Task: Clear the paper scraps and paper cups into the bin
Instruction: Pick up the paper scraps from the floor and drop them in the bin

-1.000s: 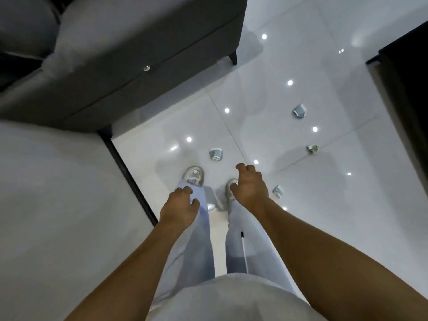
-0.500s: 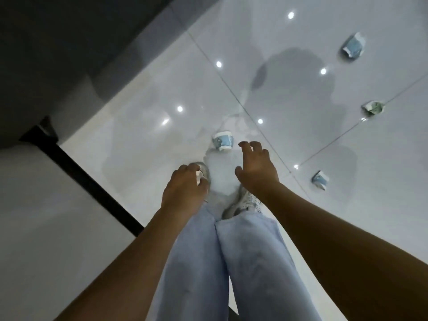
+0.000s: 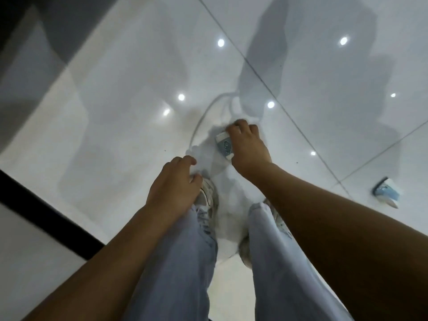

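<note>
A crushed white-and-blue paper cup (image 3: 223,144) lies on the glossy white floor just ahead of my feet. My right hand (image 3: 247,144) is down on it, fingers curled over its top and right side. My left hand (image 3: 176,181) hangs lower, above my left shoe, fingers loosely bent and holding nothing. A second crushed blue-and-white paper cup (image 3: 386,190) lies on the floor at the right. No bin is in view.
My legs in pale jeans and light shoes (image 3: 208,195) fill the lower middle. A black strip (image 3: 46,214) runs diagonally at the lower left beside a pale surface. Dark furniture (image 3: 27,42) sits at the upper left. Ceiling lights reflect on the tiles.
I have bent down toward the floor. My right hand has dropped from above the nearest cup onto it and closed around it. The two farther cups have left the view.
</note>
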